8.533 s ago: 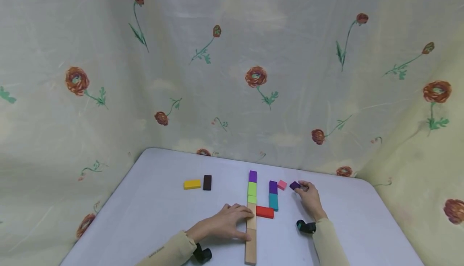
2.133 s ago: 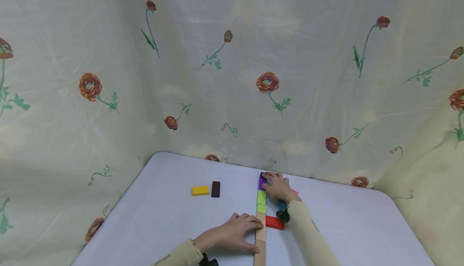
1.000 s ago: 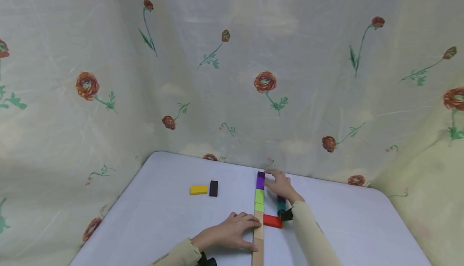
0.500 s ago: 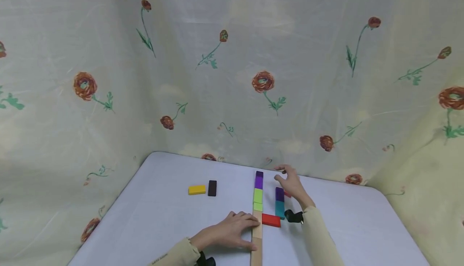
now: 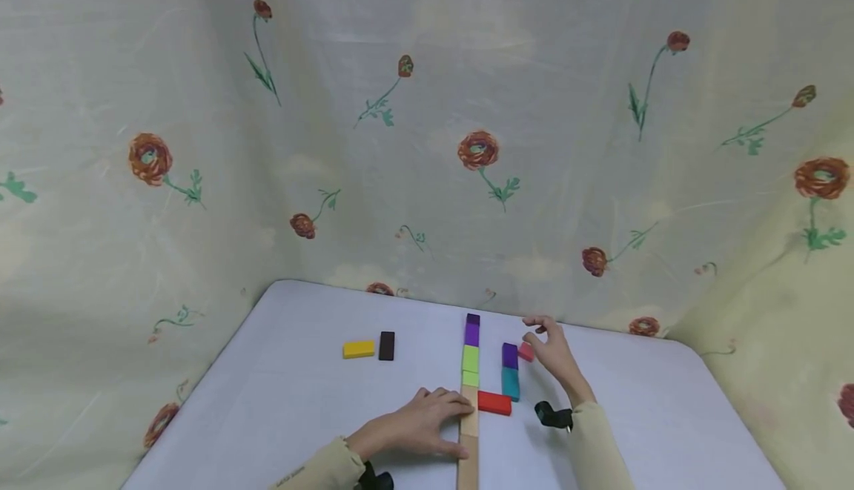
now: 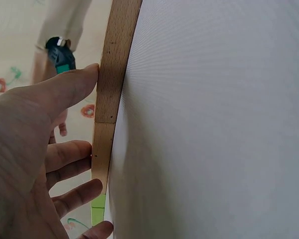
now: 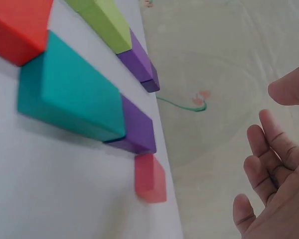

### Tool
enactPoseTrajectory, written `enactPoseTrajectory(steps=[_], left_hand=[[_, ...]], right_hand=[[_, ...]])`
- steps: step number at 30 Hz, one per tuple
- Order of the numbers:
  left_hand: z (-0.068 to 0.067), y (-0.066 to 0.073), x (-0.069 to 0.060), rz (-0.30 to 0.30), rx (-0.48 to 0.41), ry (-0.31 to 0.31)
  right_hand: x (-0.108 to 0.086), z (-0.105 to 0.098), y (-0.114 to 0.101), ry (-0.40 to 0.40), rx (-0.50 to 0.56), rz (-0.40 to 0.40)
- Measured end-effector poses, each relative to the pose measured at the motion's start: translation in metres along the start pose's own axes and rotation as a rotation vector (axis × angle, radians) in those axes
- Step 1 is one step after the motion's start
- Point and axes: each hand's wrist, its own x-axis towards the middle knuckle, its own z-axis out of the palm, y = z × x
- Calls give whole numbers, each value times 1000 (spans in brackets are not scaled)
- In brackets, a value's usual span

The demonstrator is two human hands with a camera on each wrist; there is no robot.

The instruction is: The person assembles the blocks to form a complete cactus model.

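Head view: left hand (image 5: pixel 420 425) spread, fingertips and thumb touching wood blocks (image 5: pixel 470 419), near end of row on surface (image 5: pixel 287 394); green blocks (image 5: pixel 470 359), then purple blocks (image 5: pixel 472 333) continue row. Red block (image 5: pixel 494 403) right of row. Right hand (image 5: pixel 557 356) raised near pink block (image 5: pixel 525 353). Yellow block (image 5: pixel 358 349) beside black block (image 5: pixel 386 345), well left.

Left wrist view: fingers outstretched against wood blocks.

Right wrist view: fingers loosely bent, apart from blocks; teal block (image 7: pixel 79 99), separate purple block (image 7: pixel 139 125) end to end, pink block just beside.
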Motion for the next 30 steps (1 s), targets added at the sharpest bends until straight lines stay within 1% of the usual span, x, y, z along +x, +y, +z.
enactPoseTrajectory(steps=[3,7,10,12,14,17,26,30], left_hand=[[-1,0,0,1,-7,-1],[-1,0,0,-4,-6,-3],[1,-1,1,-8,-5,-3],[2,-2,2,-7,-5,-1],[4,-3,2,-6,-8,-1],[3,-2,2,-7,-14,-3],[3,-1,2,-8,-13,0],[5,-2,3,-6,-11,3]], right_hand=[[-6,-1,6,3,-2,29],[-14,2,14,26,-6,32],[-20,5,21,12,3,65],[-25,7,25,-12,10,97],[-30,9,26,-24,23,113],[-35,11,27,-26,36,115],[-43,16,23,-65,54,59],[-44,19,26,-87,94,75]])
